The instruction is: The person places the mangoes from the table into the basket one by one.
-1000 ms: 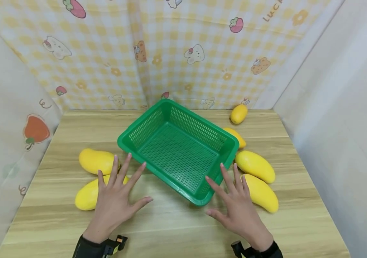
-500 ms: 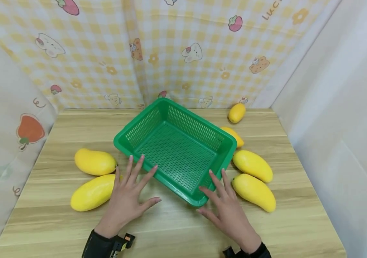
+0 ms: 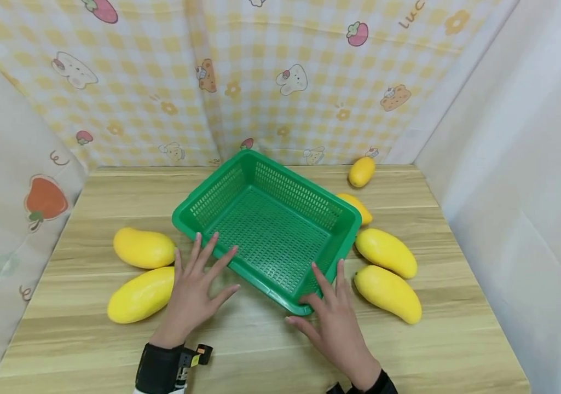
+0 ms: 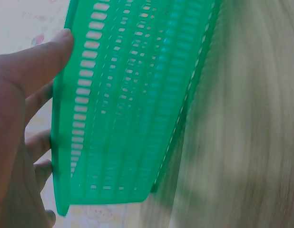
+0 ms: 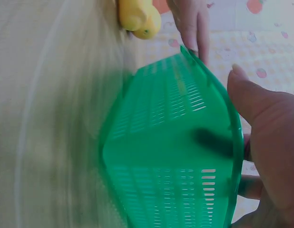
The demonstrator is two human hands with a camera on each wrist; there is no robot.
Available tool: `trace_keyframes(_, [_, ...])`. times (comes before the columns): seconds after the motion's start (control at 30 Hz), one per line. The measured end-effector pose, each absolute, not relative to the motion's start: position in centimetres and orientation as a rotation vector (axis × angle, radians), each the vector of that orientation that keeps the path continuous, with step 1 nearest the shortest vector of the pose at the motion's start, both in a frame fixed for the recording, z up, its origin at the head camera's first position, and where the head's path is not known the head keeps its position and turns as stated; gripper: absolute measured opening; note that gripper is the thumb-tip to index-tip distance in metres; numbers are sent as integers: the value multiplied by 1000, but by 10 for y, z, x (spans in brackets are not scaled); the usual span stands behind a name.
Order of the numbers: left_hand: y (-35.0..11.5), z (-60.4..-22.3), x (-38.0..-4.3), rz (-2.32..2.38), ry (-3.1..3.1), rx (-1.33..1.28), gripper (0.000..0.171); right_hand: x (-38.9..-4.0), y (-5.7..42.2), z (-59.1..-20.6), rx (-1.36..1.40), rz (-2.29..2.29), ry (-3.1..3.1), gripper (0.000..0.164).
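A green plastic basket sits turned at an angle on the table, its inside bare. My left hand has its fingers spread over the basket's near left rim, thumb outside. At the near right corner, my right hand reaches over the rim with loosely bent fingers, the thumb outside. In the right wrist view, the right thumb stands off the basket wall. Two yellow mangoes lie left of the left hand. Two more mangoes lie right of the right hand.
Behind the basket's right end, a yellow fruit is partly hidden. A small oval yellow fruit lies at the table's back right. A checked cloth hangs behind the wooden table, and white cloth flanks the right side.
Both hands have moved inward to the basket's near rim, the left hand coming off the mangoes. The right fingers have bent over the corner. The basket shifted slightly left in view, along with the scene.
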State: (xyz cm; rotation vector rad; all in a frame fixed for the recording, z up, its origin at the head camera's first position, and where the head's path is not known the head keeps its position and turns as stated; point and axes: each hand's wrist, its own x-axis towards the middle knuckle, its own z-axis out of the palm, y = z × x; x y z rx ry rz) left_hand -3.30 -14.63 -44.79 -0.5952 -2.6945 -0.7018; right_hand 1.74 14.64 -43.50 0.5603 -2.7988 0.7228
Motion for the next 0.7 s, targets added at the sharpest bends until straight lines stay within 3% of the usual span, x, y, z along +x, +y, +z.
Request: trace_keyframes(0.7, [-166, -447, -25, -818, -2605, -397, 51, 22, 178, -433, 624, 824, -2793, 31])
